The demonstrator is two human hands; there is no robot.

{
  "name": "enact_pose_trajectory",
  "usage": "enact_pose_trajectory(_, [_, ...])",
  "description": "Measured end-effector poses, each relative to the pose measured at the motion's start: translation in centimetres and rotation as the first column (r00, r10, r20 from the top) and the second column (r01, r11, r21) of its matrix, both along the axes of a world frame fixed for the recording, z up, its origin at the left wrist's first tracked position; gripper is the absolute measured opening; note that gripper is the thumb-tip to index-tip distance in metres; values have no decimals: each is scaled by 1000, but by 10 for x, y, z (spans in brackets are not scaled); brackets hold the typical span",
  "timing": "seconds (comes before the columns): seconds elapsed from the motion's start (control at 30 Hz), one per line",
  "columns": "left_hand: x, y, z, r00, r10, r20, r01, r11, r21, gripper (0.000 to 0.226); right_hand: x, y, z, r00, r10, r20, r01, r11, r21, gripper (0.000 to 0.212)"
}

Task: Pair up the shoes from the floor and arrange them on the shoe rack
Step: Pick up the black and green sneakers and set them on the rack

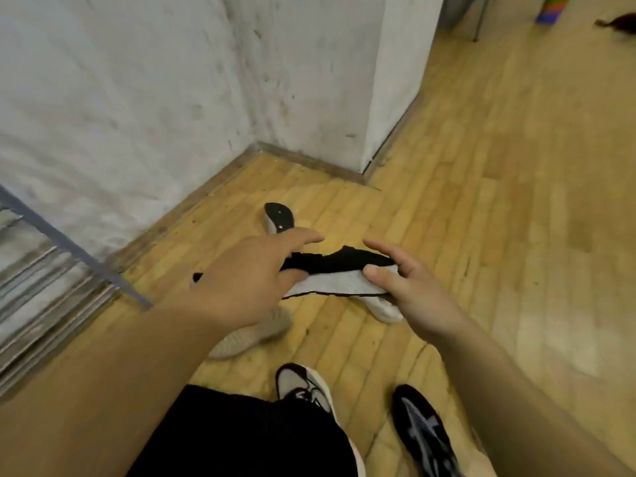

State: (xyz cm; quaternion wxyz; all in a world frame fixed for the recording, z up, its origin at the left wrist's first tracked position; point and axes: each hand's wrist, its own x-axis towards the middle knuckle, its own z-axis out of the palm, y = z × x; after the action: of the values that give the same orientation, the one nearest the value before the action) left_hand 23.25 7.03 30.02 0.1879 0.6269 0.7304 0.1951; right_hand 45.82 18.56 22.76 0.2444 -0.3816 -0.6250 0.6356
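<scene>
A black shoe with a thick white sole (pixel 339 275) is held on its side above the floor between both hands. My right hand (pixel 407 287) grips its toe end, thumb on the sole. My left hand (pixel 247 284) covers its heel end, fingers spread. Its matching shoe (pixel 278 218) lies sole-up on the floor behind. A beige knit shoe (pixel 254 333) lies under my left hand. A white shoe (pixel 383 308) rests partly hidden below the held one. The metal shoe rack (pixel 51 266) stands at the left edge.
White walls meet in a corner (pixel 256 144) just beyond the shoes. Wooden floor stretches to the right. My own feet wear a grey-and-dark sneaker (pixel 304 387) and a black sneaker (pixel 421 428) at the bottom. A dark object (pixel 619 22) lies far right.
</scene>
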Motion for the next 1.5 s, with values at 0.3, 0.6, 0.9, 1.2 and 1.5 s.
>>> enact_pose_trajectory(0.3, [65,8,-41,983,-158,92,172,969,-179,43,93,-17,-36,982,27,190,-12,997,-77,55])
enact_pose_trajectory(0.6, [34,-6,-39,997,5,80,7,989,-148,35,41,-26,-24,989,-10,146,13,1000,-23,33])
enact_pose_trajectory(0.9, [-6,-38,0,967,211,143,-220,974,53,33,-32,-39,9,999,38,25,-39,998,40,27])
enact_pose_trajectory(1.2, [-99,-197,90,865,499,49,-493,829,263,43,-196,-107,107,870,492,14,-467,817,338,30])
enact_pose_trajectory(1.5, [-113,-412,67,529,845,77,-832,498,243,47,-327,-264,152,327,816,478,-915,147,375,44])
